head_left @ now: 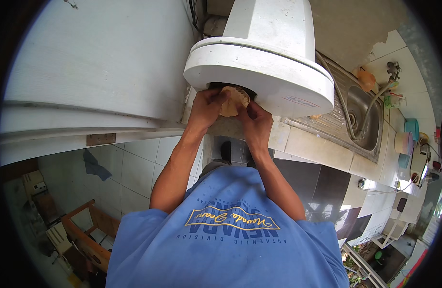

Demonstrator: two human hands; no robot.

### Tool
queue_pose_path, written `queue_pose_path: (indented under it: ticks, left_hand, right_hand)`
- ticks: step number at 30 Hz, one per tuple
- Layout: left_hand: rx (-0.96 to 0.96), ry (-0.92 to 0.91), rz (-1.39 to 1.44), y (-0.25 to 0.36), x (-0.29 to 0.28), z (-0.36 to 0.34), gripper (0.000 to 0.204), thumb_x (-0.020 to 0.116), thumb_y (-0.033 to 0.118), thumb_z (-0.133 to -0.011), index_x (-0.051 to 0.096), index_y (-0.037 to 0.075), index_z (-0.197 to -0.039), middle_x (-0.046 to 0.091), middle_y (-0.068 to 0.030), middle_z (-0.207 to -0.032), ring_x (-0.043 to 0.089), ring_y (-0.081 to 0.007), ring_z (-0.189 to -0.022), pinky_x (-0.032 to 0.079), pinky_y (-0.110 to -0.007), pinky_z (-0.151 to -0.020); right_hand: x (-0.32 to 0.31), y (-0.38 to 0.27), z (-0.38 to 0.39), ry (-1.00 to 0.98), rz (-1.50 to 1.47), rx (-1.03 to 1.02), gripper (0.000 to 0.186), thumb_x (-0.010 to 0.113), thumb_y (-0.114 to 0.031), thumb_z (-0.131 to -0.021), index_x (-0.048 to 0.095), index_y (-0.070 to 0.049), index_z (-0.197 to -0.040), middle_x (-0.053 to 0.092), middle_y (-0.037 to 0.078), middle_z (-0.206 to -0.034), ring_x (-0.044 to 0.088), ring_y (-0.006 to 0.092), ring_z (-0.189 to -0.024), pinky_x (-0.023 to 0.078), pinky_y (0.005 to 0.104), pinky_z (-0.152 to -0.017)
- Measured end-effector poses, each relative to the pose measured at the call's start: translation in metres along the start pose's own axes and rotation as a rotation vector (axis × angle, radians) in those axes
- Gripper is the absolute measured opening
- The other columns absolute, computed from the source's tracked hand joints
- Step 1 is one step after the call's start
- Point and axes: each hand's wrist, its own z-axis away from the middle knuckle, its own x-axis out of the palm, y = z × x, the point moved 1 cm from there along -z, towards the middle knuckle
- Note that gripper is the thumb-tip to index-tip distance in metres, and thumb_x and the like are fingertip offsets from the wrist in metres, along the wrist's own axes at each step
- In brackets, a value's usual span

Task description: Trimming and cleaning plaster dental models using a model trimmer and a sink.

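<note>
before me, the appliance overhangs the counter; a panel stands to my left, the sink lies to my right with a hose dipping into it, tubs beyond.

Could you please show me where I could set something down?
The tiled ledge along the steel drainboard looks bare; some room shows between the hose and white machine. It is crowded at the machine's opening, where the left hand and right hand hold a tan piece.

Pale tiled counter, metal sink, hose
</note>
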Motion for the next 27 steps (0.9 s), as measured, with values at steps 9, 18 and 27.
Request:
queue_pose_path:
  ticks: [9, 18, 27]
  left_hand:
    - [-0.018, 0.011, 0.039, -0.003, 0.000, 0.003, 0.026, 0.064, 0.017, -0.091, 0.068, -0.005, -0.102, 0.068, -0.0053, -0.086, 0.060, -0.0086, -0.076, 0.047, -0.024, -0.069]
    - [-0.003, 0.111, 0.152, -0.001, 0.010, 0.016, 0.026, 0.061, 0.016, -0.092, 0.067, -0.006, -0.105, 0.068, -0.0060, -0.088, 0.060, -0.0088, -0.076, 0.047, -0.024, -0.069]
    - [-0.012, 0.177, 0.256, -0.001, 0.010, 0.021, 0.023, 0.059, 0.014, -0.092, 0.065, -0.008, -0.099, 0.067, -0.0067, -0.084, 0.058, -0.0079, -0.072, 0.045, -0.023, -0.065]
  right_hand:
    - [0.000, -0.006, -0.001, -0.003, 0.044, 0.017, 0.026, 0.067, -0.021, -0.087, 0.070, 0.000, -0.103, 0.071, 0.010, -0.072, 0.064, 0.0137, -0.062, 0.050, 0.0292, -0.063]
    - [0.006, -0.004, -0.005, 0.064, 0.019, 0.014, 0.027, 0.069, -0.022, -0.086, 0.071, 0.002, -0.099, 0.070, 0.012, -0.071, 0.063, 0.0133, -0.063, 0.049, 0.0297, -0.062]
    - [0.014, -0.013, -0.006, 0.134, 0.075, -0.005, 0.027, 0.070, -0.021, -0.084, 0.072, 0.003, -0.097, 0.069, 0.014, -0.071, 0.061, 0.0136, -0.060, 0.048, 0.0309, -0.061]
